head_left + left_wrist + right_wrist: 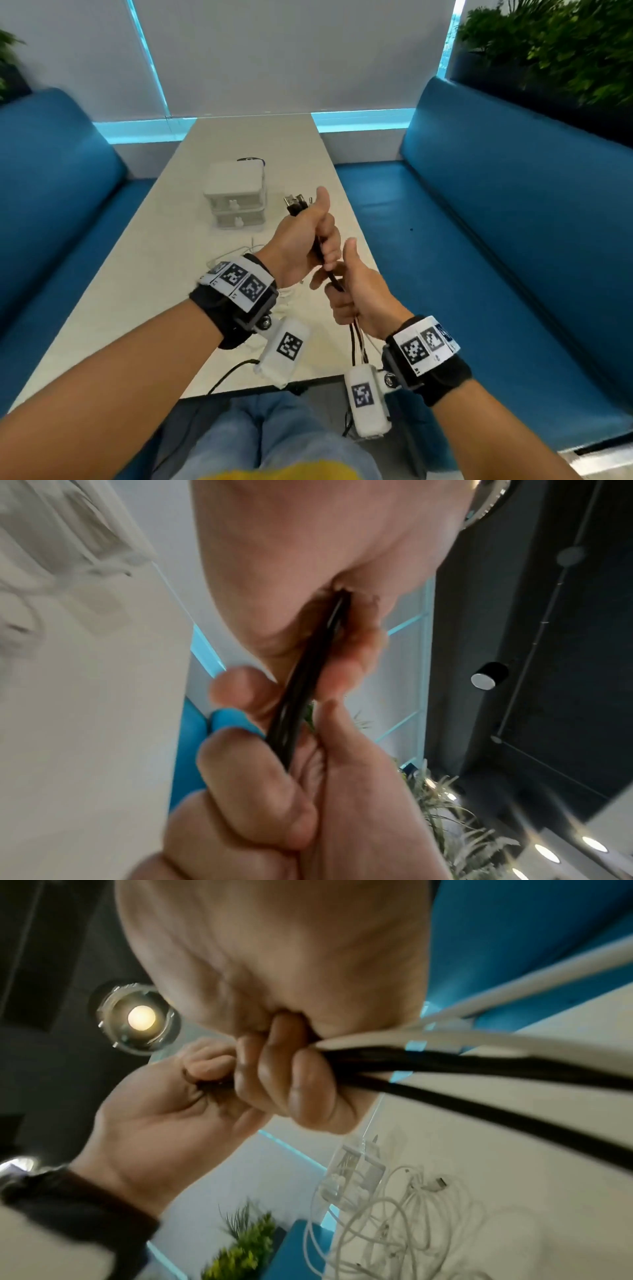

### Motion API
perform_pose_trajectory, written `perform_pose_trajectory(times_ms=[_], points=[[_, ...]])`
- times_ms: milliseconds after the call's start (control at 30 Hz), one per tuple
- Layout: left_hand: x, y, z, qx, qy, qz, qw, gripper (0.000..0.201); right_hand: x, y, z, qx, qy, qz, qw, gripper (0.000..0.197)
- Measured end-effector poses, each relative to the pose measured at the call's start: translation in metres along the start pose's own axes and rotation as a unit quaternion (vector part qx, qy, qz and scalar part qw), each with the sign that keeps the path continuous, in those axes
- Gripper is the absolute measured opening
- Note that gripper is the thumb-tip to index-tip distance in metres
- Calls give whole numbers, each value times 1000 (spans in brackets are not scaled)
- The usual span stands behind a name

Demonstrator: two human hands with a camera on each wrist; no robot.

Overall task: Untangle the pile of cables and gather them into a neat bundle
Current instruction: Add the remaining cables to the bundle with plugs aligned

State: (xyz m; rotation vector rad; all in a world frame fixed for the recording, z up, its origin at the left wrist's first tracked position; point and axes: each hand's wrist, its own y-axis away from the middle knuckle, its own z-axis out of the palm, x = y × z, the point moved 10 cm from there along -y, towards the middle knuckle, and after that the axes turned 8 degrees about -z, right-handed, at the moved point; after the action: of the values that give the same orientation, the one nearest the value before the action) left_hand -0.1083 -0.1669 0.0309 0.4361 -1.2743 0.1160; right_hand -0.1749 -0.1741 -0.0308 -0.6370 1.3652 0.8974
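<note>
My left hand (301,240) grips a bundle of black cables (333,280) upright above the table, thumb up, with the plug ends (295,205) sticking out of the top of the fist. Just below it, my right hand (356,298) holds the same bundle, and black and white strands (356,342) hang down from it. In the left wrist view the black cables (308,685) run from my left palm into the right hand's fingers (246,791). The right wrist view shows my fingers (291,1074) curled round black and white cables (445,1056). Loose white cables (394,1218) lie tangled on the table.
A small white drawer box (236,195) stands in the middle of the pale table (137,274). Blue sofas (496,222) run along both sides. Green plants (565,44) sit behind the right sofa. More white cable (236,253) lies under my left wrist.
</note>
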Motion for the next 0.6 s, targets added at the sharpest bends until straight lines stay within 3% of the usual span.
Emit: perform_pose_trajectory(times_ms=[133,300,433,500,600], points=[[4,28,-46,-14,35,9,999,57,1,-22,29,-26,147,-42,988,76],[15,51,-119,76,97,13,992,64,17,-34,64,-54,315,-85,944,62],[-6,54,-170,163,46,-14,985,61,33,-15,130,-180,418,-127,881,47],[-18,54,-187,200,19,-19,979,59,42,-13,150,-228,478,-123,840,36],[-30,58,-211,235,31,-32,971,56,41,-24,148,-240,500,-81,828,39]])
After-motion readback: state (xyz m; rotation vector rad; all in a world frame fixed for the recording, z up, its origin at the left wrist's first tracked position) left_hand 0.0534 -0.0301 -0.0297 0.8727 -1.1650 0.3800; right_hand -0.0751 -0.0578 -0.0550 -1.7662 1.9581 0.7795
